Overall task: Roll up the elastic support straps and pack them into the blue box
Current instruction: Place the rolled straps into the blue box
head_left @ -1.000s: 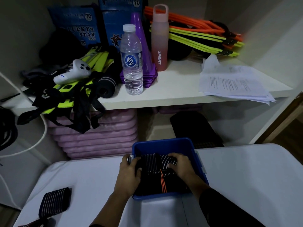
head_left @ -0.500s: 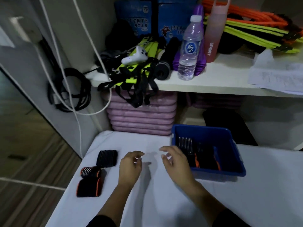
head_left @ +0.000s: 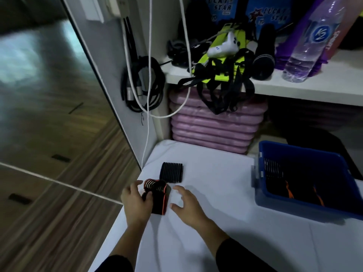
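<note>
Pickup step: my left hand (head_left: 137, 203) rests on the orange-trimmed strap (head_left: 157, 199) near the worktop (head_left: 216, 183) edge, fingers loose, and my right hand (head_left: 186, 205) is open just beside it; next I roll it tight and carry it right to the blue box (head_left: 294, 205).

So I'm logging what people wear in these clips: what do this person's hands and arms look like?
The left hand and right hand are bare: no gloves, and no ring, watch or wristband shows. The forearms are uncovered too. Above them, the left sleeve and right sleeve are dark and plain, with no visible markings.
</note>
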The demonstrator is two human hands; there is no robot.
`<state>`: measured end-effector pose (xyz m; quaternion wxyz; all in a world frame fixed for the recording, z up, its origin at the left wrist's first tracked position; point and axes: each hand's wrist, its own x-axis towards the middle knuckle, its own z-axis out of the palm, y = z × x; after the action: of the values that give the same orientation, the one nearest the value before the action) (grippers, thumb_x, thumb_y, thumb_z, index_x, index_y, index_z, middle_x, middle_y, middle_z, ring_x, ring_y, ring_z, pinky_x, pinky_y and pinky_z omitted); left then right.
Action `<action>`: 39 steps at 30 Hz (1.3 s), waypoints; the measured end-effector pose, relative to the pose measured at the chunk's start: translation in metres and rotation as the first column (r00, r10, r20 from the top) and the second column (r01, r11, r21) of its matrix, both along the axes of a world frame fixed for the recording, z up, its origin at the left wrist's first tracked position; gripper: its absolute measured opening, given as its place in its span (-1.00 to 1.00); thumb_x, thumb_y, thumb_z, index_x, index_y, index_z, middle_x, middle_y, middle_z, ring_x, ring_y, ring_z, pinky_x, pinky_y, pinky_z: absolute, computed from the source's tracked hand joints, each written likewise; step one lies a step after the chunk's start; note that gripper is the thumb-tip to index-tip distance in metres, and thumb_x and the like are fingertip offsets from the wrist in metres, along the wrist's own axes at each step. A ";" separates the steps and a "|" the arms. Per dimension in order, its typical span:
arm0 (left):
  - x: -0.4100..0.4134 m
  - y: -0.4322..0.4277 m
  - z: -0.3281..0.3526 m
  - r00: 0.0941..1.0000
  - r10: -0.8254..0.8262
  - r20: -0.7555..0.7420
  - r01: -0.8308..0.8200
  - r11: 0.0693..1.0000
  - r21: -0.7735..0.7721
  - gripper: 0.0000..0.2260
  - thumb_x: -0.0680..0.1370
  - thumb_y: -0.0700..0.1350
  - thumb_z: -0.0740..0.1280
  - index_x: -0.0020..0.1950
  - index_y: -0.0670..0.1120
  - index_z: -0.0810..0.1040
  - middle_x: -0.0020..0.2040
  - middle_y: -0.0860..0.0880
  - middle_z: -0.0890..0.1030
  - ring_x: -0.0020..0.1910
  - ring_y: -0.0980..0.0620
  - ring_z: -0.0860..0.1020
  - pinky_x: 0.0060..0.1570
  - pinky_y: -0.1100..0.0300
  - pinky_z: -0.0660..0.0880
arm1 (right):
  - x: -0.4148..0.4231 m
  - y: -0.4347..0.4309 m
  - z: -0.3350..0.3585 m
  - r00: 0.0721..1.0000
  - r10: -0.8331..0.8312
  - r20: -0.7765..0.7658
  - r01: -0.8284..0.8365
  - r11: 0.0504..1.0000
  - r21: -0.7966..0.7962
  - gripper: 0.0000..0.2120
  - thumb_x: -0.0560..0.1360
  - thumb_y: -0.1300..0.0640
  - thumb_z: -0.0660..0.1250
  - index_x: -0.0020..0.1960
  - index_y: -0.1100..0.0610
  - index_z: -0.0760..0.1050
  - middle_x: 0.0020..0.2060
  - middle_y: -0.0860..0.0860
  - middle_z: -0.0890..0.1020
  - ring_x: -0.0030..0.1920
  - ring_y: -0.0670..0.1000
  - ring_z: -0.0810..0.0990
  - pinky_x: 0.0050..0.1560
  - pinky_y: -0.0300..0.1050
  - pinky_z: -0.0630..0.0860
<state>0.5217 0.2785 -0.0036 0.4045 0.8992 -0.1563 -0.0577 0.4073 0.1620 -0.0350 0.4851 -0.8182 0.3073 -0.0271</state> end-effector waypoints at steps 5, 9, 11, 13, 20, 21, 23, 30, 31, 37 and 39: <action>0.016 0.024 -0.022 0.916 -0.180 -0.358 0.138 0.980 -0.140 -0.37 0.39 -0.26 0.37 0.41 -0.08 0.21 0.25 -0.10 0.45 0.21 -0.09 0.46 0.13 0.09 0.41 | 0.025 0.021 -0.011 0.997 -0.019 0.075 0.015 0.999 0.050 -0.23 0.33 0.01 0.44 0.45 -0.13 0.16 0.33 -0.11 0.45 0.32 -0.07 0.41 0.34 -0.19 0.32; 0.024 0.027 -0.037 0.892 -0.259 -0.370 0.277 0.961 -0.005 -0.30 0.35 -0.12 0.31 0.45 -0.04 0.12 0.14 0.00 0.54 0.13 -0.09 0.53 0.10 0.10 0.44 | 0.038 0.031 -0.023 0.991 -0.083 0.109 0.077 0.995 0.059 -0.21 0.28 0.04 0.42 0.40 -0.25 0.14 0.23 -0.16 0.53 0.24 -0.14 0.49 0.29 -0.12 0.44; 0.028 0.027 -0.047 0.901 -0.252 -0.354 0.287 0.956 0.051 -0.31 0.34 -0.03 0.28 0.43 0.07 0.11 0.20 0.00 0.55 0.18 -0.10 0.50 0.18 -0.06 0.44 | 0.042 0.036 -0.027 0.990 -0.094 0.102 0.090 0.995 0.046 -0.19 0.29 0.11 0.44 0.42 -0.21 0.14 0.20 -0.14 0.56 0.21 -0.12 0.52 0.26 -0.08 0.47; 0.032 0.029 -0.062 0.903 -0.244 -0.355 0.277 0.960 0.046 -0.34 0.35 0.00 0.28 0.40 0.14 0.12 0.23 0.04 0.54 0.22 -0.09 0.47 0.20 -0.17 0.41 | 0.044 0.041 -0.030 0.984 -0.138 0.111 0.133 0.990 0.049 -0.18 0.31 0.17 0.46 0.44 -0.17 0.15 0.22 -0.13 0.54 0.23 -0.10 0.50 0.29 -0.07 0.45; 0.009 0.021 -0.039 0.912 -0.241 -0.333 0.203 0.969 -0.144 -0.50 0.45 -0.30 0.36 0.25 0.05 0.23 0.00 0.05 0.54 0.02 0.03 0.55 -0.02 0.15 0.46 | 0.035 0.052 -0.031 0.890 -0.412 0.193 0.394 0.910 0.127 -0.34 0.37 0.26 0.40 0.02 -0.42 0.16 0.12 0.02 0.52 0.04 -0.09 0.59 0.10 -0.03 0.56; 0.006 0.019 -0.036 0.914 -0.241 -0.327 0.197 0.967 -0.164 -0.52 0.46 -0.29 0.37 0.22 0.06 0.23 0.00 0.04 0.55 0.00 0.09 0.55 -0.03 0.16 0.48 | 0.033 0.051 -0.030 0.872 -0.439 0.218 0.419 0.898 0.133 -0.38 0.38 0.29 0.40 -0.02 -0.38 0.18 0.05 0.03 0.53 -0.02 -0.13 0.59 0.04 -0.10 0.57; 0.001 0.015 -0.031 0.919 -0.248 -0.307 0.192 0.961 -0.201 -0.58 0.46 -0.28 0.37 0.17 0.05 0.27 -0.01 0.07 0.56 -0.04 0.22 0.55 -0.08 0.25 0.50 | 0.028 0.046 -0.022 0.851 -0.463 0.249 0.437 0.886 0.155 -0.44 0.41 0.32 0.37 -0.07 -0.32 0.22 -0.04 0.00 0.53 -0.09 -0.18 0.59 -0.06 -0.24 0.55; -0.023 -0.016 0.007 0.922 -0.350 -0.165 0.293 0.910 -0.292 -0.73 0.47 -0.21 0.39 0.02 0.12 0.44 -0.05 0.31 0.56 -0.07 0.26 0.56 -0.18 0.39 0.46 | -0.004 0.018 0.031 0.800 -0.464 0.380 0.390 0.884 0.257 -0.79 0.47 0.37 0.31 0.00 0.10 0.47 -0.09 -0.07 0.60 -0.06 -0.25 0.57 -0.11 -0.41 0.46; -0.028 -0.023 0.015 0.917 -0.369 -0.152 0.312 0.900 -0.304 -0.73 0.47 -0.20 0.39 0.02 0.13 0.45 -0.06 0.34 0.56 -0.07 0.29 0.55 -0.16 0.35 0.47 | -0.011 0.012 0.040 0.788 -0.468 0.399 0.383 0.881 0.277 -0.81 0.48 0.38 0.30 0.01 0.15 0.48 -0.08 -0.09 0.61 -0.05 -0.26 0.57 -0.08 -0.38 0.48; -0.065 -0.081 0.063 0.870 -0.483 -0.096 0.404 0.812 -0.421 -0.75 0.45 -0.18 0.43 0.07 0.04 0.51 -0.05 0.24 0.59 -0.05 0.26 0.55 -0.04 0.25 0.50 | -0.064 -0.047 0.095 0.742 -0.465 0.483 0.362 0.884 0.295 -0.75 0.48 0.35 0.32 0.09 0.08 0.50 0.04 -0.09 0.59 0.01 -0.32 0.55 -0.04 -0.44 0.46; -0.084 -0.107 0.080 0.846 -0.529 -0.061 0.454 0.777 -0.435 -0.76 0.44 -0.15 0.44 0.06 0.04 0.52 -0.05 0.26 0.59 -0.07 0.29 0.54 -0.09 0.38 0.47 | -0.088 -0.072 0.111 0.741 -0.442 0.505 0.347 0.897 0.276 -0.71 0.47 0.35 0.35 0.11 0.07 0.49 0.01 -0.11 0.60 -0.04 -0.30 0.57 -0.08 -0.45 0.45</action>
<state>0.4377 0.1713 0.0767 0.5645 0.7139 -0.3577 -0.2090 0.3190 0.0903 0.0758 0.6015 -0.6477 0.3206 -0.3405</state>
